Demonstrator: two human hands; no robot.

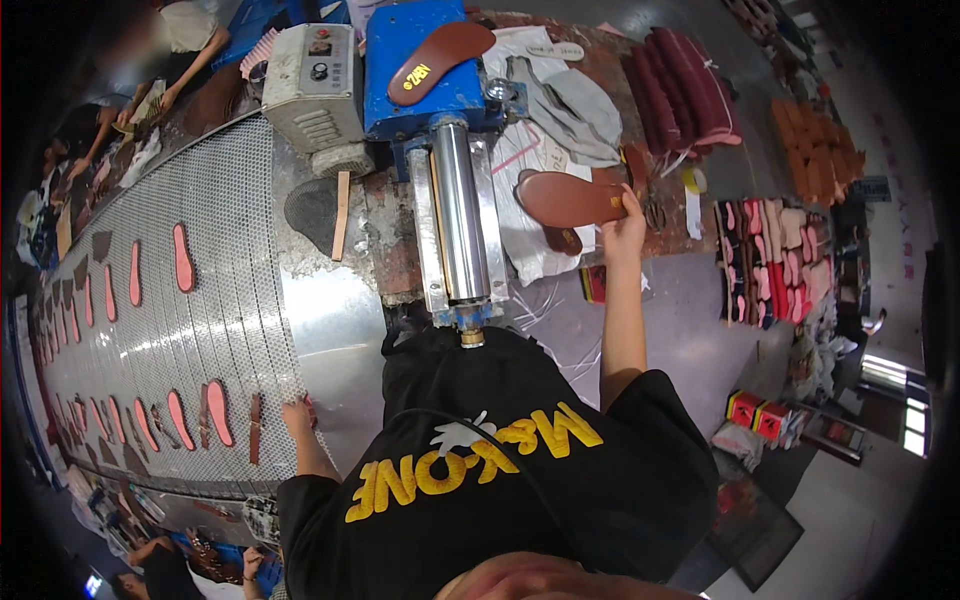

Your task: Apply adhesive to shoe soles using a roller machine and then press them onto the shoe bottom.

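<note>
My right hand grips the heel end of a brown insole, holding it above the cloth-strewn bench right of the roller machine. Another brown insole shows partly beneath it. Low on the left, my left hand is at the conveyor's near edge, its fingers seemingly closed at a small reddish edge too little exposed to name. In front of me stands the blue roller machine with a shiny metal roller. On its top lies a brown insole with yellow print.
Pink insoles and dark strips lie in rows on the mesh conveyor at left. A grey control box adjoins the machine. Grey cloth and maroon bundles occupy the far right bench. Other people work at far left and lower left.
</note>
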